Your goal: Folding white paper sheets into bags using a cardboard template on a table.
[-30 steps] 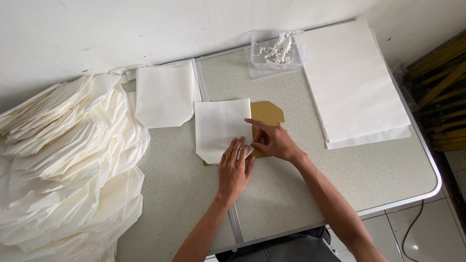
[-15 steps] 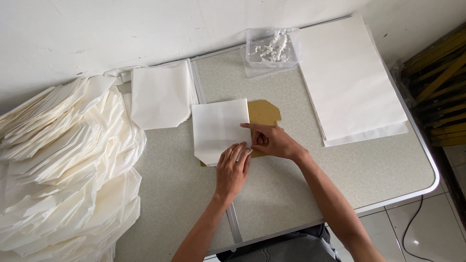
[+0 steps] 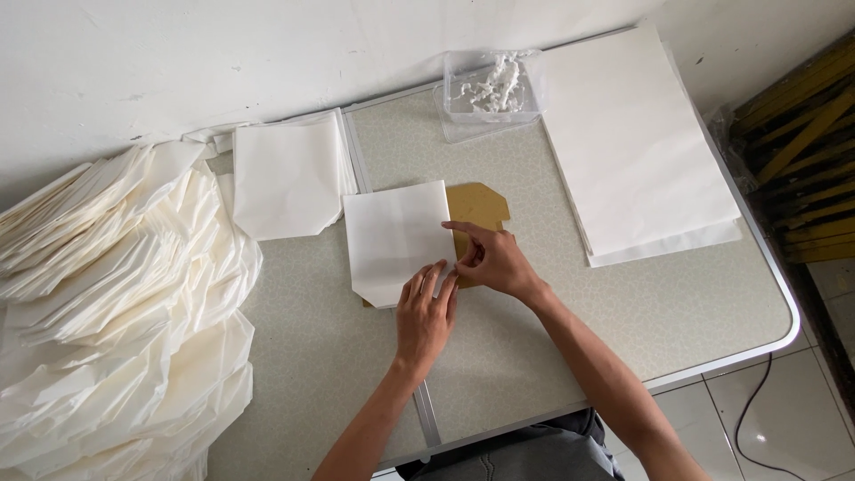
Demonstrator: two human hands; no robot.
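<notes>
A white folded paper sheet (image 3: 396,239) lies on the table over a brown cardboard template (image 3: 481,207), whose right part sticks out. My left hand (image 3: 425,313) presses flat on the sheet's lower right corner, fingers apart. My right hand (image 3: 494,260) rests at the sheet's right edge, its forefinger stretched along that edge and thumb and fingers pinching the paper against the template.
A stack of folded white bags (image 3: 287,174) lies just left of the sheet. A big heap of finished white bags (image 3: 107,312) fills the left side. A clear plastic tub (image 3: 490,91) stands at the back, a pile of flat white sheets (image 3: 637,147) to the right. The table rim (image 3: 784,294) curves at right.
Both hands stay on the sheet's right edge. My right forefinger has stretched further along the edge, and the view has shifted slightly.
</notes>
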